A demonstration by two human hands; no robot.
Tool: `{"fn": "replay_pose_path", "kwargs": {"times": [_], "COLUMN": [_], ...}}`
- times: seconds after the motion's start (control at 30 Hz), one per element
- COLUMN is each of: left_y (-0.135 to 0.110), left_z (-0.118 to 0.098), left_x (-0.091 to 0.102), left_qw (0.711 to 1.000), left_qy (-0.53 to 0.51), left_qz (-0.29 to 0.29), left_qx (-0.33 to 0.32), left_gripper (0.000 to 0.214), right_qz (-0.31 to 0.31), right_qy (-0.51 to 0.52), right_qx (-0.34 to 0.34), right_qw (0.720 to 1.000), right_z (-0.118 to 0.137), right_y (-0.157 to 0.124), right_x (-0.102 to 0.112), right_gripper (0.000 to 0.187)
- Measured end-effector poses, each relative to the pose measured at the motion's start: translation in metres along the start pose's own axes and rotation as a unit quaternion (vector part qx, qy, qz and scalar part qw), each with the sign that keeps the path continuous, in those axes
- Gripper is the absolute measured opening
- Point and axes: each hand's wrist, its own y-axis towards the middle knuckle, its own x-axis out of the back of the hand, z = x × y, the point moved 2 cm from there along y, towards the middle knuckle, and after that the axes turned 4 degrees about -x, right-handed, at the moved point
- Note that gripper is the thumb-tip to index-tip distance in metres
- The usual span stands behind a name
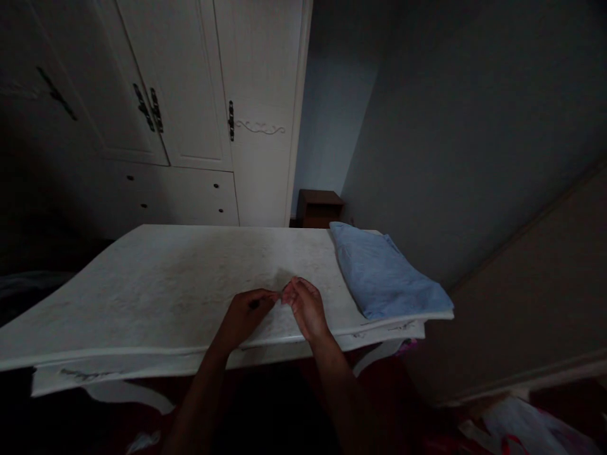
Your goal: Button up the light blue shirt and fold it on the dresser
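Observation:
Over the front middle of the white table (180,272), my two hands meet almost fingertip to fingertip. My left hand (244,314) is closed, its thumb and forefinger pinched and pointing right. A small dark object (254,304) shows against that hand; its kind is too dim to make out. My right hand (308,308) is also closed, with fingers curled and the tips pressed together. Between the fingertips there may be something tiny and thin, but it is too small and dark to name. To the right of my right hand lies a folded light-blue cloth (384,272).
A white wardrobe (260,76) with dark handles and drawers stands behind the table. Past its right edge is a low brown cabinet (322,205). A grey wall (474,139) rises at the right. Plastic bags (535,423) lie low at the lower right.

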Motion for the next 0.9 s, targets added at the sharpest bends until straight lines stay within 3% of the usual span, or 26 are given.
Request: {"fn": "replay_pose_path", "kwargs": {"times": [0.17,0.57,0.9], "left_y": [0.0034,0.0029,-0.0003], "left_z": [-0.0017,-0.0046,0.0045], "left_x": [0.0025,0.0073,0.0092], "left_qw": [0.999,0.999,0.982], "left_qy": [0.003,0.034,0.169], "left_qz": [-0.026,-0.014,-0.080], "left_qx": [0.030,0.020,-0.014], "left_gripper": [0.032,0.039,0.037], "right_qz": [0.013,-0.009,0.003], "right_qy": [-0.094,-0.086,-0.084], "right_qx": [0.011,-0.023,-0.066], "right_qw": [0.995,0.996,0.994], "right_z": [-0.0031,-0.0010,-0.0012], "right_y": [-0.0004,-0.0007,0.0007], "right_x": [-0.0011,-0.0039,-0.0051], "right_gripper": [0.023,0.028,0.038]}}
